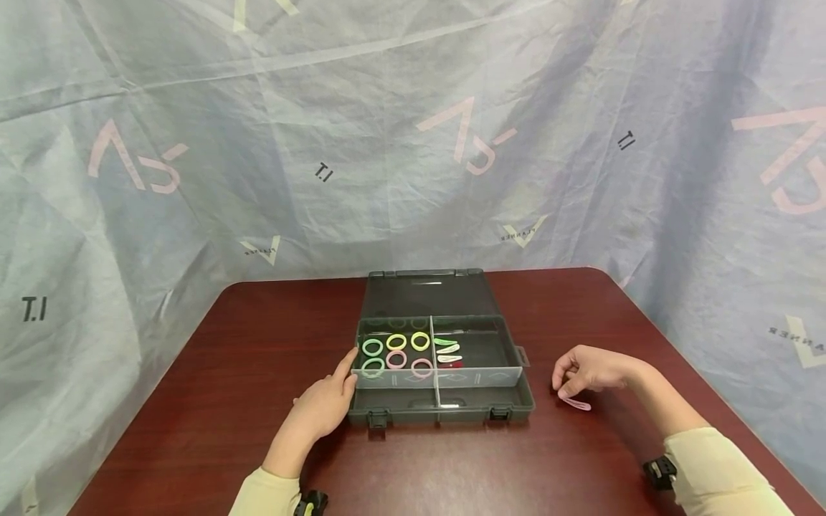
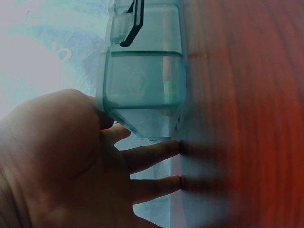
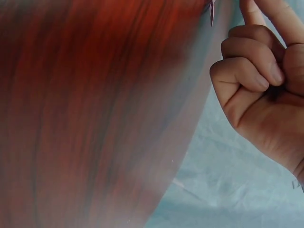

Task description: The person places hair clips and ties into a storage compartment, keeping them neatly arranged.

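A dark translucent divider box stands on the table with its lid laid back. My left hand rests along the box's left side, forefinger at the top edge, fingers fairly straight. In the left wrist view, two fingertips of the left hand reach down to the tabletop beside the box. To the right of the box, my right hand pinches a pink hair clip between thumb and forefinger, low over the table. Its other fingers are curled in the right wrist view, where the clip shows at the top edge.
Several green, yellow and pink hair ties lie in the box's back left compartment. The back right one holds green, white and red hair clips along its left side. A printed cloth hangs behind the red-brown table.
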The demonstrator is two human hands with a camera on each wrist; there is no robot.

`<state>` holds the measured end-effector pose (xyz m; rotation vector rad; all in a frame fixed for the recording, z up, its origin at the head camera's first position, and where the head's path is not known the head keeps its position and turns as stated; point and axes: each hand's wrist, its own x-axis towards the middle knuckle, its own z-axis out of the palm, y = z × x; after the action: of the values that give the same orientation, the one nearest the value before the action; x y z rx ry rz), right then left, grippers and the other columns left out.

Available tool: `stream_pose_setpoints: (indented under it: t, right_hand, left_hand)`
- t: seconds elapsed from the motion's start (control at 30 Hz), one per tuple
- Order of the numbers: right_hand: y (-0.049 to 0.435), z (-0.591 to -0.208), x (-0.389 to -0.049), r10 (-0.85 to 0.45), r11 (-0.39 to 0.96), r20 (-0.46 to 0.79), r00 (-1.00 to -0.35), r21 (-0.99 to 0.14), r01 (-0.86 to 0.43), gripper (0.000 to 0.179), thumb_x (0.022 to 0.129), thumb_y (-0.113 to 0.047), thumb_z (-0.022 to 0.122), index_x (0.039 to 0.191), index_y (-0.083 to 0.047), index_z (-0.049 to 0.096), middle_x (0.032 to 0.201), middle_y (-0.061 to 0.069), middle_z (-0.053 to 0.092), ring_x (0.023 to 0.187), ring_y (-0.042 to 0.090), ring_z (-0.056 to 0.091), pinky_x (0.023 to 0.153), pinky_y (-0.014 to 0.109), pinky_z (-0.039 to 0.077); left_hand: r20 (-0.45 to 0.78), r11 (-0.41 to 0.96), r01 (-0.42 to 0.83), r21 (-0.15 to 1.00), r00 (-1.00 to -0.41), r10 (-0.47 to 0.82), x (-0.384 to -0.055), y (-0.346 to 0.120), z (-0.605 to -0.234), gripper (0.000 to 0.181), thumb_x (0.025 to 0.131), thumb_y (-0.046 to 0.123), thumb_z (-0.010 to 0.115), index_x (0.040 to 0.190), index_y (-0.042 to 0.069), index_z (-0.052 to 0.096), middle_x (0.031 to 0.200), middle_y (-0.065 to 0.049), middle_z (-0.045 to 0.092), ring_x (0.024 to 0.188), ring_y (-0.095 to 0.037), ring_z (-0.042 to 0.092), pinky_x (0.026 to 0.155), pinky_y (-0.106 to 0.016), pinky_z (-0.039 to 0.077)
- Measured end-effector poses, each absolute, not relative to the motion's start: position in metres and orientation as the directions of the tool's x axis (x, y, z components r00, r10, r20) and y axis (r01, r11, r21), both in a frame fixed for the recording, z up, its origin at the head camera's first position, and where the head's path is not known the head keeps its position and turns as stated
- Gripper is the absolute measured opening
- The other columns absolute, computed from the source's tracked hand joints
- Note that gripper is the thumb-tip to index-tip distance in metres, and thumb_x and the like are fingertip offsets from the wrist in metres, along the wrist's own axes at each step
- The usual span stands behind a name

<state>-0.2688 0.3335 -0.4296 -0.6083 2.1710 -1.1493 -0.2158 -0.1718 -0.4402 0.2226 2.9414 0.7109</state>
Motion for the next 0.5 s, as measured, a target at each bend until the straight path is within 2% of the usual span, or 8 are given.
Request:
stream_pose_setpoints:
  t: [0.07,0.13,0.2,0.33,0.5]
  right_hand:
    - [0.338,-0.43,-0.267,-0.645,0.503,-0.292,-0.706,-0.858,-0.105,0.014,0.085,0.0,0.076,0.095,0.009,0.07,0.067,0.03,0.059,0.051,0.011,0.046,0.047,0.021,0.031]
    - [0.341,-0.43,-0.265,-0.642,0.503,-0.292,-0.709,-0.858,-0.102,0.014,0.085,0.001,0.076,0.094,0.009,0.07,0.07,0.031,0.061,0.054,0.012,0.049,0.048,0.021,0.033]
    - [0.344,-0.431,-0.263,-0.628,0.516,-0.297,-0.72,-0.851,-0.099,0.015,0.084,0.001,0.077,0.094,0.009,0.07,0.066,0.022,0.06,0.055,0.009,0.049,0.049,0.021,0.032]
    - [0.347,-0.432,-0.258,-0.576,0.566,-0.314,-0.755,-0.82,-0.09,0.019,0.078,0.0,0.081,0.092,0.008,0.07,0.063,0.0,0.055,0.049,0.003,0.034,0.046,0.019,0.024]
    - [0.347,-0.435,-0.255,-0.526,0.628,-0.33,-0.784,-0.772,-0.097,0.016,0.075,0.001,0.081,0.088,0.003,0.071,0.061,-0.003,0.051,0.046,0.003,0.03,0.044,0.019,0.023]
  left_hand:
    - [-0.072,0.878,0.115,0.464,-0.983,0.166,-0.215,-0.172,-0.44,0.056,0.111,0.029,0.04,0.163,0.023,0.021,0.133,-0.027,0.061,0.13,-0.047,0.051,0.087,-0.085,0.031]
    - [-0.072,0.879,0.116,0.464,-0.983,0.167,-0.215,-0.172,-0.439,0.056,0.111,0.029,0.04,0.163,0.023,0.021,0.132,-0.027,0.061,0.13,-0.048,0.052,0.087,-0.085,0.032]
    - [-0.073,0.879,0.117,0.462,-0.983,0.168,-0.216,-0.172,-0.438,0.056,0.111,0.029,0.04,0.163,0.024,0.02,0.132,-0.028,0.061,0.129,-0.048,0.051,0.086,-0.085,0.032]
    - [-0.074,0.881,0.115,0.459,-0.983,0.167,-0.217,-0.172,-0.437,0.056,0.111,0.029,0.04,0.163,0.024,0.02,0.133,-0.029,0.06,0.129,-0.049,0.052,0.086,-0.085,0.031]
    - [-0.077,0.879,0.117,0.463,-0.982,0.171,-0.217,-0.171,-0.438,0.056,0.111,0.029,0.04,0.163,0.023,0.02,0.133,-0.031,0.059,0.128,-0.05,0.052,0.086,-0.085,0.032]
